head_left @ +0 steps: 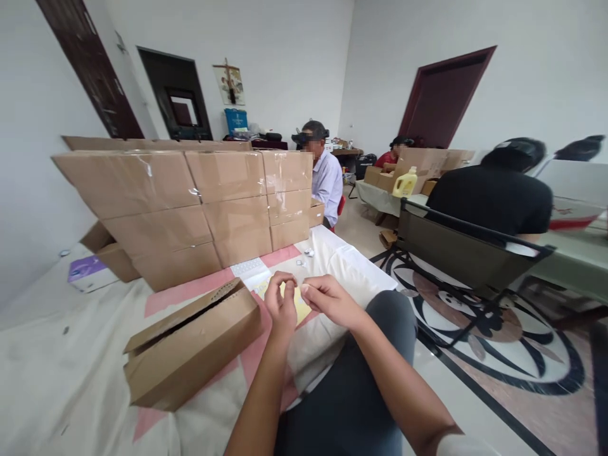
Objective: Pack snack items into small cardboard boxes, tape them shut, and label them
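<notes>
My left hand (281,299) and my right hand (331,299) are held close together above the near edge of the table. The fingers of both are curled into pinches, and whatever sits between them is too small to make out. Under and between the hands lies a yellow sheet (301,309), partly covered by them. Just behind it is a whitish sheet with rows of small marks (249,268). A few small white pieces (308,252) rest on the cloth beyond my right hand. To the left of my left hand stands a long cardboard box (194,351), its top flaps slightly apart.
Stacked cardboard boxes (228,209) form a wall behind the work area. A purple and white package (90,272) lies at the left. One person (327,174) sits beyond the boxes; another in black (489,190) sits right, on a folding chair (470,247). A yellow jug (405,183) stands farther back.
</notes>
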`<state>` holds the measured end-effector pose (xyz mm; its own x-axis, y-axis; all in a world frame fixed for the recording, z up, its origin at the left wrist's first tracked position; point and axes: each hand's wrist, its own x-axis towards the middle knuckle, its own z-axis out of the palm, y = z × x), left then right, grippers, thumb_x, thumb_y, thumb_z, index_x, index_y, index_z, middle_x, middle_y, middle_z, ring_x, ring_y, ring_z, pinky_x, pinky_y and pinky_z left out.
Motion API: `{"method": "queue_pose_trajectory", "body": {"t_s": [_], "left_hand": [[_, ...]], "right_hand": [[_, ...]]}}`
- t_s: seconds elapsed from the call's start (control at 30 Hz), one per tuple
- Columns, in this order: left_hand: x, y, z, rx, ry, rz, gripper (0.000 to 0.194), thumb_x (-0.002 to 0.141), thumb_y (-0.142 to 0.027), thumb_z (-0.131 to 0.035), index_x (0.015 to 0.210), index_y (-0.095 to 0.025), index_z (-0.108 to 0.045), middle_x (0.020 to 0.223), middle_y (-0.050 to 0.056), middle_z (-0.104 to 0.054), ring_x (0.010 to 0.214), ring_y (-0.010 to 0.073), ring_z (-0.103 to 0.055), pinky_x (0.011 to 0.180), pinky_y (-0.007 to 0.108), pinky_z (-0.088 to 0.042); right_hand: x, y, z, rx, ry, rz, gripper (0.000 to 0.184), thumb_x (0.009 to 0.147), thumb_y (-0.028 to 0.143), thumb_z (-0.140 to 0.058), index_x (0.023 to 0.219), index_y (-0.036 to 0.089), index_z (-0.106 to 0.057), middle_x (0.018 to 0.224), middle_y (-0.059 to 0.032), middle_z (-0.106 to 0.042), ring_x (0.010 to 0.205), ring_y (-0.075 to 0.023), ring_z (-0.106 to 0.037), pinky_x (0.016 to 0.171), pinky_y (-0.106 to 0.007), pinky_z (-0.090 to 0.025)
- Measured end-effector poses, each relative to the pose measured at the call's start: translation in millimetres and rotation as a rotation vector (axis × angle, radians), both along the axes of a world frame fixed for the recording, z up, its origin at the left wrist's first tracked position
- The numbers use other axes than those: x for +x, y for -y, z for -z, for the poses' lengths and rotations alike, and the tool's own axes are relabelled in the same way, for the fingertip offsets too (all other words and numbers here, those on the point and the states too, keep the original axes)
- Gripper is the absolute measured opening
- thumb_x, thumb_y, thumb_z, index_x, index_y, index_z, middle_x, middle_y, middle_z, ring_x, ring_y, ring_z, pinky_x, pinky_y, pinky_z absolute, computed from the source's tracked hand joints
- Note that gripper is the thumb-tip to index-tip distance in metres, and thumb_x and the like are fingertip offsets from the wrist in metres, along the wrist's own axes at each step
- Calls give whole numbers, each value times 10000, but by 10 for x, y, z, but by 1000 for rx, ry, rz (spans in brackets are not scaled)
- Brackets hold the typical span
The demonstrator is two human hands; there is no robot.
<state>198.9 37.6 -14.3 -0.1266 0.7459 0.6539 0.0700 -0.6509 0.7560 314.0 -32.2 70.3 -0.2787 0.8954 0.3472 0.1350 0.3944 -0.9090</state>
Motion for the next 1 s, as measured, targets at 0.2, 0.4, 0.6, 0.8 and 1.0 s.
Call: {"method": "queue_pose_trajectory", "body": {"t_s": [0.2, 0.4, 0.6, 0.8, 1.0], "left_hand": [[-824, 445, -519, 180, 19, 137, 567, 913, -734, -460, 1172, -298, -713, 1045, 87, -637, 944, 253, -614, 835, 419, -533], [-1054, 651, -730, 117, -132, -152, 150, 922, -379, -682, 889, -286, -794, 883, 19, -654, 847, 172, -634, 766, 330, -526], [-1434, 801, -892, 334, 289, -696, 262, 933, -328, -653, 700, -219, -702, 642, -30, -569, 571, 111, -500, 616, 304, -416], [-2224, 896, -768, 139, 234, -648, 124, 810, -371, -781, 812, -248, -780, 572, -52, -517, 565, 115, -459, 704, 356, -465], [-2597, 887, -502, -293, 19, -534, 336, 737, -394, -825, 1031, -238, -787, 829, 1, -683, 805, 145, -616, 807, 314, -513]], "right_hand": [[-357, -159, -275, 170, 139, -198, 458, 1020, 437, -503, 641, 192, -429, 577, 60, -374, 554, -86, -359, 564, -244, -288], [-648, -164, -164, 232, 220, -308, 375, 1019, 302, -473, 661, 195, -442, 600, 52, -395, 568, -94, -379, 578, -249, -275], [-774, -353, 116, 235, 536, 101, 419, 959, 281, -552, 589, 206, -369, 523, 35, -389, 522, -118, -351, 580, -299, -215], [-917, -732, 291, 516, 519, 90, 248, 976, 303, -537, 1163, 181, -646, 1208, -118, -694, 1132, -273, -586, 940, -386, -435], [-1119, -871, 610, 557, 719, -54, 420, 1029, 370, -472, 1362, 164, -624, 1481, -134, -571, 1402, -326, -413, 1094, -520, -409]]}}
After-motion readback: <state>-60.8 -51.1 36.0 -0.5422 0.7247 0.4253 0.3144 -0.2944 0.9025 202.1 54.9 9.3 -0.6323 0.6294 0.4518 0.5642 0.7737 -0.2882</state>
